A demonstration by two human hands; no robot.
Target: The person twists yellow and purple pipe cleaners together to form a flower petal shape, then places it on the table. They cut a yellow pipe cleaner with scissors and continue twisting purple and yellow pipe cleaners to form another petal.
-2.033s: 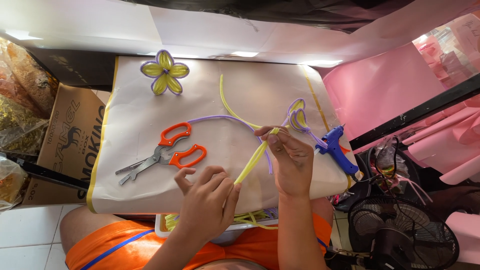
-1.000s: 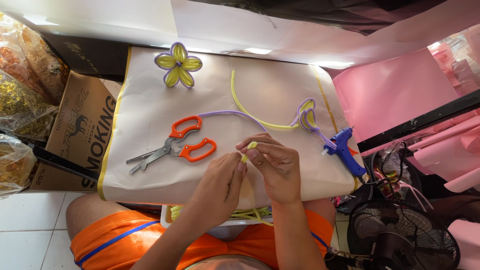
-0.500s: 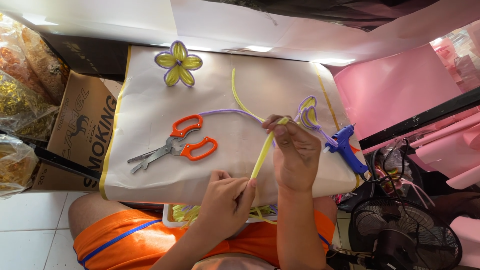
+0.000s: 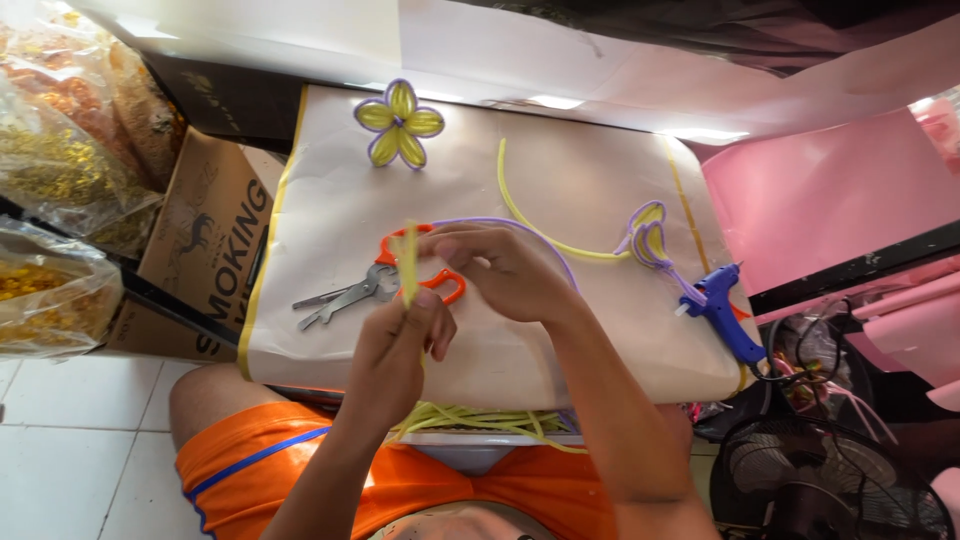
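Head view: I pinch a yellow strip (image 4: 408,262) between both hands, above the board's (image 4: 600,170) left half. Its long axis runs near upright, top end toward the far edge. My left hand (image 4: 397,345) clamps its lower part from the near side; my right hand (image 4: 495,268) closes on it from the right, just beside. Scissors (image 4: 375,283) lie underneath.

Brown cardboard box (image 4: 205,250) with dark print lay flat at left; clear plastic bags (image 4: 60,170) of golden stuff filled far left.
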